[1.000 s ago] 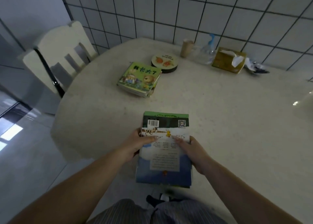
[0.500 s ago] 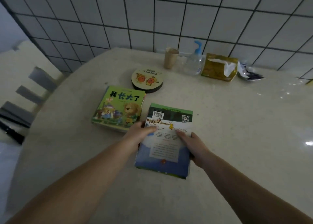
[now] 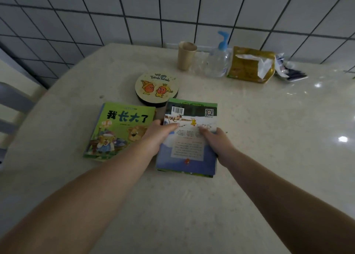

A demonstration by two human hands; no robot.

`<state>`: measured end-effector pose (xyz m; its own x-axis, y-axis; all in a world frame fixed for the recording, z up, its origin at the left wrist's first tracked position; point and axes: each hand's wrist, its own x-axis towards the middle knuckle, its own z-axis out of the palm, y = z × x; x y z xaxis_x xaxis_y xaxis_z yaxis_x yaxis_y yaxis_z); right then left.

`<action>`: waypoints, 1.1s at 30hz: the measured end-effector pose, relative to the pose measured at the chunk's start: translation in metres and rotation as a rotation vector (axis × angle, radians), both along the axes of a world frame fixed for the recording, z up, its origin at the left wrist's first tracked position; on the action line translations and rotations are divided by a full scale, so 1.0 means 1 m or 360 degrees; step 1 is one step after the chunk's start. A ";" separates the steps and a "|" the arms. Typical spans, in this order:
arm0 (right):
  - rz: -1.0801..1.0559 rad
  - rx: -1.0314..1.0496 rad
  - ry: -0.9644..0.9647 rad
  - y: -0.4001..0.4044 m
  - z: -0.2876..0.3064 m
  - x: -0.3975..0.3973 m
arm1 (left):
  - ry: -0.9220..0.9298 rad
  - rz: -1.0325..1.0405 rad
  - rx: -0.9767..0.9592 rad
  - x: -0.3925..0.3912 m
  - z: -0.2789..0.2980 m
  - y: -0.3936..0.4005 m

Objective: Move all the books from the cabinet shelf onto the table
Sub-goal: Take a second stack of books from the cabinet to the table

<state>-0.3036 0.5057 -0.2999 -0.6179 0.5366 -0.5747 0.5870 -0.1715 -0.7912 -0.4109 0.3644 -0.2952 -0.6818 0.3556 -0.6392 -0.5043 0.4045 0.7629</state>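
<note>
A white tiled wall (image 3: 172, 13) with dark grout backs a pale, glossy stone-look table (image 3: 269, 138) with a rounded left edge. Near centre, the left hand (image 3: 155, 136) and right hand (image 3: 215, 140) clasp a flat stack of books (image 3: 189, 150), back cover up, lying on the table. Just left lies a green book pile (image 3: 119, 132); beyond, a round tin (image 3: 156, 86). Far: a paper cup (image 3: 186, 56), clear pump bottle (image 3: 219, 60), tissue pack (image 3: 249, 65)

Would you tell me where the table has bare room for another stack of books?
Bare table lies right of the held book stack and nearer, below both stacks. Crowded: the back edge with the cup, pump bottle and tissue pack.
</note>
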 end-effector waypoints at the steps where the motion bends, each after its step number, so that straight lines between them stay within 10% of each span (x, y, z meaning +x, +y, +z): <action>1: 0.0023 0.0028 -0.0014 0.002 -0.002 -0.003 | -0.0006 -0.0014 -0.0021 -0.003 -0.001 0.001; 16: 0.0206 0.0361 -0.0305 0.013 -0.017 -0.001 | -0.0026 -0.0070 -0.0149 -0.005 -0.009 0.010; 33: 0.0233 0.0580 -0.0093 -0.023 0.033 0.038 | 0.0590 -0.0072 0.0061 0.051 0.033 -0.037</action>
<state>-0.2651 0.4828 -0.2666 -0.6751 0.6204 -0.3993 0.6300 0.2031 -0.7495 -0.3600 0.3278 -0.2620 -0.8475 0.4096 -0.3375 -0.1732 0.3877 0.9054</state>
